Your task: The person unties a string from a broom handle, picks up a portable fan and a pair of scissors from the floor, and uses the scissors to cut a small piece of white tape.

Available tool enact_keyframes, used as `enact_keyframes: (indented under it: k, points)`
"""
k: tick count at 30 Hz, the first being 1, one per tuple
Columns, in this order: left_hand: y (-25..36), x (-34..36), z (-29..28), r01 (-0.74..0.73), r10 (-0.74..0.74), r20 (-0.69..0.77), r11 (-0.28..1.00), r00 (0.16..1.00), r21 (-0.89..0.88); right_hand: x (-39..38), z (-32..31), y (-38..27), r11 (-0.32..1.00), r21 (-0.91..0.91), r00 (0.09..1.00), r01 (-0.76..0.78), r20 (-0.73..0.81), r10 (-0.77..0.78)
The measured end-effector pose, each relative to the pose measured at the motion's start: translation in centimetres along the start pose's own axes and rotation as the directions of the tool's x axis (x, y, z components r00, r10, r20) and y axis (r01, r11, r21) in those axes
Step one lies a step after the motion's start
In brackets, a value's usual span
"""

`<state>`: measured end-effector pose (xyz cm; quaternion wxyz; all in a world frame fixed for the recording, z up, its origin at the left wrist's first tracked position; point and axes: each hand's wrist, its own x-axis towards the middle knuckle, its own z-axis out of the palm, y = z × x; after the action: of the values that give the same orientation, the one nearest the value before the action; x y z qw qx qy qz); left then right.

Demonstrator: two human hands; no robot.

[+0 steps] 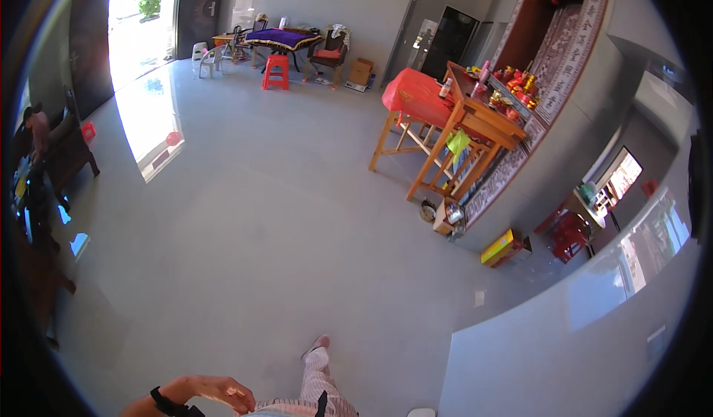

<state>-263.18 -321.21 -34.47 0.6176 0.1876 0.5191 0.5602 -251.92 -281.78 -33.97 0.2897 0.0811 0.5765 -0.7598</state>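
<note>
At the lower edge, my left hand (pixel 220 392) is bent at the wrist in front of my body, close to my striped clothing (pixel 286 408). Its fingers curl together and point down; what they hold, if anything, is hidden. A black band (pixel 169 404) circles that wrist. My right hand is out of the picture. One of my legs, in pale patterned trousers (pixel 319 376), reaches forward with a pinkish shoe (pixel 317 345) on the shiny grey floor (pixel 252 268).
Ahead to the right stands a wooden altar table (pixel 486 120) beside a red-covered table (pixel 412 90). A yellow-and-red box (pixel 499 248) sits by the wall. A red stool (pixel 275 72) and purple-covered table (pixel 286 40) are farther off. Dark furniture (pixel 70 157) lines the left, near a person (pixel 37 131).
</note>
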Motion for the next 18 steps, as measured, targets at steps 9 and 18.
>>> enact_keyframes:
  k: [9, 18]
  points:
    - [12.4, 5.5, -11.4, -0.174, 0.244, -0.204, 0.935, 0.948, 0.309, 19.5, -10.3, -15.3, 0.999, -0.043, 1.0, -0.01, 0.027, 0.011]
    - [22.7, 10.9, -27.9, -0.303, 0.317, -0.149, 0.947, 0.937, 0.11, 39.4, -17.4, -27.0, 0.99, -0.119, 0.99, -0.073, 0.112, 0.087]
